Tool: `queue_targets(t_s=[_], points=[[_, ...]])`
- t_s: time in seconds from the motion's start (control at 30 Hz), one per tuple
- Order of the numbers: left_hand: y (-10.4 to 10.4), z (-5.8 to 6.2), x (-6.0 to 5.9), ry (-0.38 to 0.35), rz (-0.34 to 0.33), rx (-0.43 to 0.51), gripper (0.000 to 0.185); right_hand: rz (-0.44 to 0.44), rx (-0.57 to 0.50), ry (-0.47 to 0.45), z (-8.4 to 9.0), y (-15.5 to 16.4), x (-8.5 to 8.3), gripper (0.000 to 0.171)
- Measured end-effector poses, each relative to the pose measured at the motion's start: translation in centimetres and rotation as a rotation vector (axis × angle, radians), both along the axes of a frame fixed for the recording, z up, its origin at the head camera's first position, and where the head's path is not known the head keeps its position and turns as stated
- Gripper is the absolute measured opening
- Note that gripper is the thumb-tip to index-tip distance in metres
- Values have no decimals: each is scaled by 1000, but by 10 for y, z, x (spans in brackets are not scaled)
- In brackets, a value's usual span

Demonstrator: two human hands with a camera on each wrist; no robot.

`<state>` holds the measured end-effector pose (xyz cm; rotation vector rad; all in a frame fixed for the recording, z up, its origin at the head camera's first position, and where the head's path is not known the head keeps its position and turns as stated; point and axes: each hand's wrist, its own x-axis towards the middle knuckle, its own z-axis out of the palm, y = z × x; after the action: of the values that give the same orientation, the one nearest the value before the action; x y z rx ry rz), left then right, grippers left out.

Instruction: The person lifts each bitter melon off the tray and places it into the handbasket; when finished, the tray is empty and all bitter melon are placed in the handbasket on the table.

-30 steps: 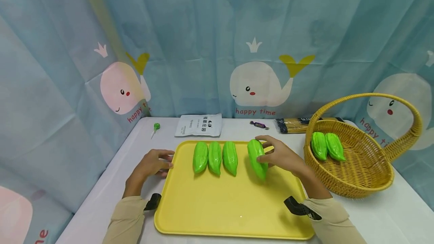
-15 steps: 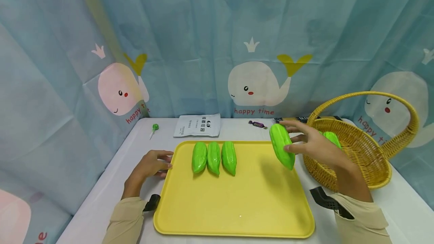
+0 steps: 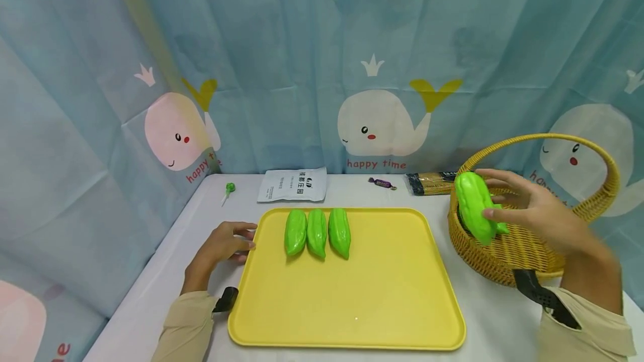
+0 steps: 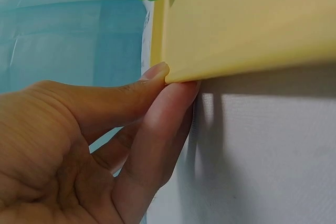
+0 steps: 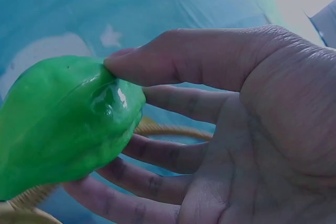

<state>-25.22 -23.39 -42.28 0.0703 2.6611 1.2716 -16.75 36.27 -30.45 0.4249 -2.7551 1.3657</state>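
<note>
My right hand (image 3: pixel 545 214) holds a glossy green toy bitter melon (image 3: pixel 472 203) over the left side of the wicker basket (image 3: pixel 475 261). In the right wrist view the thumb (image 5: pixel 142 66) presses one side of the melon, with the other fingers spread along the opposite side. Behind it in the basket, a bit of another green melon (image 3: pixel 502 227) shows; the rest is hidden. My left hand (image 3: pixel 226 243) pinches the left edge of the yellow tray (image 3: pixel 347 300) between thumb and fingers. Three more melons (image 3: pixel 316 233) lie side by side near the tray's far edge.
Behind the tray are a white printed pouch (image 3: pixel 293 185), a purple-wrapped candy (image 3: pixel 382 184) and a green lollipop (image 3: pixel 229 189). A pack of noodles (image 3: pixel 430 183) lies left of the basket's tall arched handle (image 3: pixel 548 137). A whale-print curtain (image 3: pixel 282 71) hangs behind the table.
My right hand has lifted the melon off the tray and carried it right, over the tray's edge to the basket. The left hand stays at the tray's left edge.
</note>
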Motion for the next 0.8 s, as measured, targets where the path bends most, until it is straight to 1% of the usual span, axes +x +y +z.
queue_targets(t_s=[0.13,0.23,0.4,0.5,0.67,0.8], points=[[1,0,1,-11,2,15,51,-81,12,-4,-4,22,5,77],[2,0,1,-18,0,30,51,-146,42,-7,-6,36,7,78],[1,0,1,-26,7,35,52,-224,108,-8,-5,57,2,82],[0,-1,1,-34,12,32,53,-234,127,-22,-3,68,-4,84],[-1,1,1,-33,10,27,54,-218,148,-108,2,81,-16,90],[0,0,-1,-32,6,29,54,-204,167,-159,0,90,-24,93]])
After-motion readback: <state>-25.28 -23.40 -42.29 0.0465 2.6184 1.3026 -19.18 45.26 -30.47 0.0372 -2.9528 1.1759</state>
